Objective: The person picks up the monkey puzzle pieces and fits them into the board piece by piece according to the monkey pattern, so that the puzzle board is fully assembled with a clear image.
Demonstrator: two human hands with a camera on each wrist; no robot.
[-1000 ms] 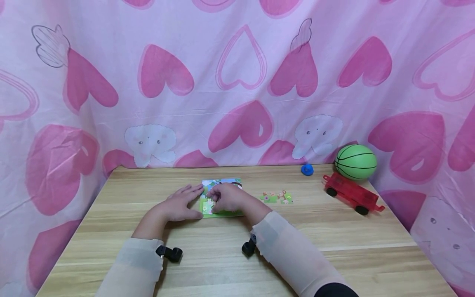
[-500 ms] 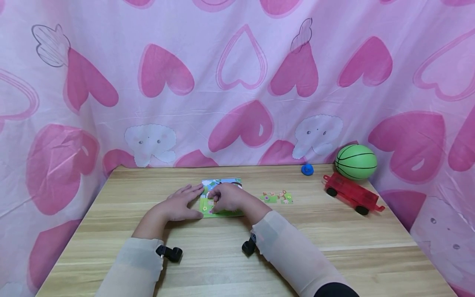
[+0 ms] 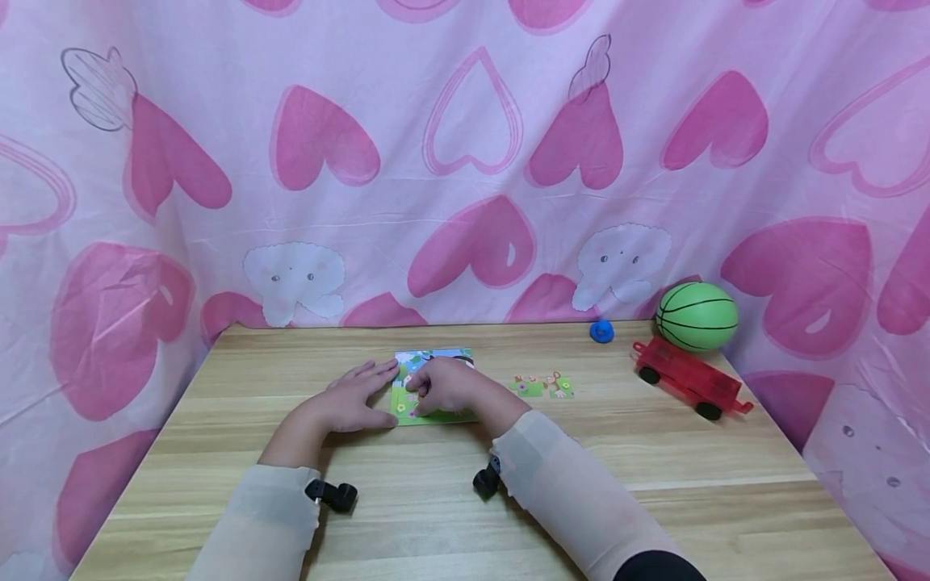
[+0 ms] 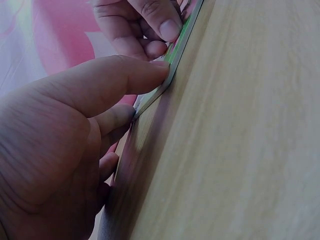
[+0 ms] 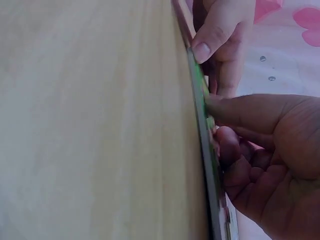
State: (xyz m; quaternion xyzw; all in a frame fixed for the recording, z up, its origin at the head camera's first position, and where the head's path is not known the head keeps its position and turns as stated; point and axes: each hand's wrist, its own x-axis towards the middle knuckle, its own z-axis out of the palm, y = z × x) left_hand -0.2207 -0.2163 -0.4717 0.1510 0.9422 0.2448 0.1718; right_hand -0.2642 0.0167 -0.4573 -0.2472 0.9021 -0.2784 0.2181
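A jigsaw puzzle board [image 3: 402, 409] with a green lower part and a blue upper part lies flat on the table. My left hand [image 3: 354, 401] rests at its left side with fingers extended and spread. In the left wrist view, the left thumb [image 4: 145, 75] lies on the board's near corner. My right hand [image 3: 446, 386] is over the board with curled fingers, its thumb and forefinger at a small puzzle piece on the surface. Most of that piece is hidden under the fingers. In the right wrist view, the right thumb [image 5: 235, 109] touches the picture side.
Right of the board lie two loose puzzle pieces, one green piece [image 3: 526, 386] and one with flowers [image 3: 559, 386]. A blue round toy [image 3: 601, 332], a green ball [image 3: 697, 316] and a red toy cart [image 3: 690, 378] stand at the back right. A pink heart-print curtain [image 3: 465, 186] hangs behind the table.
The right fingertips have shifted slightly over the puzzle, and the pale patch beside them shows less than before. The left hand has stayed in place.
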